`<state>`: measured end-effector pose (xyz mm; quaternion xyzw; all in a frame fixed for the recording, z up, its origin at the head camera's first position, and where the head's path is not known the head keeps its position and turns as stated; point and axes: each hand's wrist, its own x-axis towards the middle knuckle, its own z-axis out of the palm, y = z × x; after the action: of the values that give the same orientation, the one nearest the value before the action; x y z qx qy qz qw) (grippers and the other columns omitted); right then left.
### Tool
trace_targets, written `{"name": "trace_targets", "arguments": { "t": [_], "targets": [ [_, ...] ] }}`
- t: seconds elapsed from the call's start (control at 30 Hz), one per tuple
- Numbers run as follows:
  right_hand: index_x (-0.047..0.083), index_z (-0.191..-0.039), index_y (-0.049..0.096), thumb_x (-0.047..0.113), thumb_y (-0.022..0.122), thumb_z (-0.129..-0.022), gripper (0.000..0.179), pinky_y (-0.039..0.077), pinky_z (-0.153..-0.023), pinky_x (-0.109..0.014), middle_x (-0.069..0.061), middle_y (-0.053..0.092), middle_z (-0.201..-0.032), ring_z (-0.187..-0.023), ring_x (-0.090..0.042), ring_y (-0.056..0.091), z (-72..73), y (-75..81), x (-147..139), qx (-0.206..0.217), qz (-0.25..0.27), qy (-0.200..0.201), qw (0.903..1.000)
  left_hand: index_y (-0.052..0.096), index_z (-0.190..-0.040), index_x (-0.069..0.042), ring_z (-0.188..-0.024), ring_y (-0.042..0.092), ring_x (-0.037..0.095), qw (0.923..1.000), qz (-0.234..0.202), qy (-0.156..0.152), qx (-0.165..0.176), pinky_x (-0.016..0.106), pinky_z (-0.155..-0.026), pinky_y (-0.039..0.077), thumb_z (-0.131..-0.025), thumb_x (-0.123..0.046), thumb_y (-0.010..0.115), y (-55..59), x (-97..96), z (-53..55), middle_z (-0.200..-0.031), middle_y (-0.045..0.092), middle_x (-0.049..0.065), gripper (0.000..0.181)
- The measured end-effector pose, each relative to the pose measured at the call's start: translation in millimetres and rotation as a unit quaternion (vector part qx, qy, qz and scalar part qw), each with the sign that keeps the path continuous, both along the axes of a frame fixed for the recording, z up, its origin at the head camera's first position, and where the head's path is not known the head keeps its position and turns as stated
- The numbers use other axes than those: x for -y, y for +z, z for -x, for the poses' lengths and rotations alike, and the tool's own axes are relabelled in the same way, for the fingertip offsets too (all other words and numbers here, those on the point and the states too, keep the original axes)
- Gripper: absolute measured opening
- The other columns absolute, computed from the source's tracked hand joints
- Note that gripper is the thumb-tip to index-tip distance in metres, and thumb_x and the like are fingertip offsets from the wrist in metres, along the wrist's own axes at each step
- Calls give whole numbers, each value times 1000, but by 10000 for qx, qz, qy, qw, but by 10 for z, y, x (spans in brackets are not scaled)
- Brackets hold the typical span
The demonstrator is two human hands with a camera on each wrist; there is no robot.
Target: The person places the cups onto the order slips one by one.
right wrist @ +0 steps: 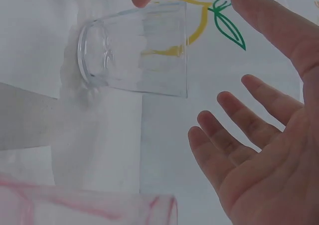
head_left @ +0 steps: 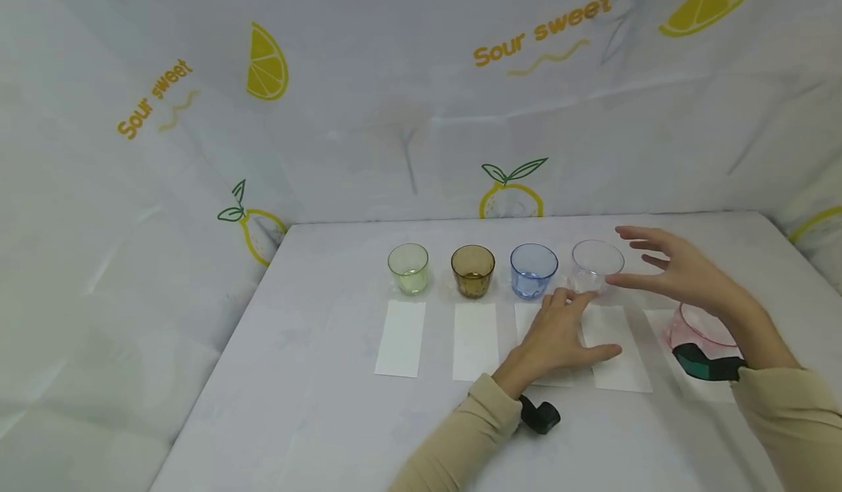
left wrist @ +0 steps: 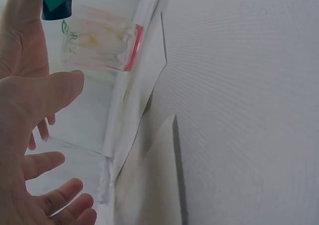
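Observation:
A clear glass (head_left: 596,259) stands at the right of a row of coloured glasses. My right hand (head_left: 687,269) hovers beside its rim, fingers spread and thumb apart from them. In the right wrist view, a gap shows between those fingers and the clear glass (right wrist: 139,51). My left hand (head_left: 559,335) reaches over the white cards, its fingertips close to the lower part of the clear glass and its thumb spread out. A pink-tinted glass (head_left: 709,325) is on the rightmost card, partly hidden by the right wrist; it also shows in the left wrist view (left wrist: 99,41).
Left of the clear glass stand a blue glass (head_left: 533,269), an amber glass (head_left: 473,269) and a green glass (head_left: 408,267). White cards (head_left: 400,338) lie in a row in front of them on the white table (head_left: 276,404). A lemon-print cloth (head_left: 368,112) hangs behind.

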<state>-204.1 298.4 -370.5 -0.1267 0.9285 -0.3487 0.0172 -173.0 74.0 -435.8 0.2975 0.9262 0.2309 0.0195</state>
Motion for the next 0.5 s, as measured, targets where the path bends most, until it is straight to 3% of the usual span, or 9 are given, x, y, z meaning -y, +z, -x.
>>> {"name": "trace_targets", "arguments": {
  "t": [0.07,0.13,0.3,0.5],
  "targets": [
    [4,-155,39,30,84,-85,87,48,-105,-48,-25,41,-157,-138,-43,44,24,-9,52,24,-35,69,10000,47,-152,-26,-121,49,8,10000,55,-22,-11,11,-93,40,-86,-62,72,-16,-1,-2,-138,54,-3,79],
    [1,-154,38,31,83,-86,88,39,-104,-66,-28,39,-158,-137,-53,42,43,-16,97,86,-38,111,9999,47,-152,-25,-121,50,8,9999,105,-60,-36,11,-93,40,-86,-62,72,-37,-6,0,-139,54,-3,79],
    [-1,-155,35,32,82,-87,90,38,-104,-73,-30,34,-159,-140,-56,38,90,-34,158,308,-48,126,9994,49,-150,-22,-120,51,9,9994,250,-182,-151,11,-96,41,-86,-63,72,-80,-19,3,-138,55,-2,79],
    [-1,-156,32,29,83,-87,91,36,-108,-71,-31,31,-160,-140,-57,36,164,-60,181,453,2,234,9987,48,-151,-24,-120,50,8,9988,443,-166,-152,12,-97,41,-86,-64,71,-107,-22,-2,-137,54,-3,81]
  ]
}}
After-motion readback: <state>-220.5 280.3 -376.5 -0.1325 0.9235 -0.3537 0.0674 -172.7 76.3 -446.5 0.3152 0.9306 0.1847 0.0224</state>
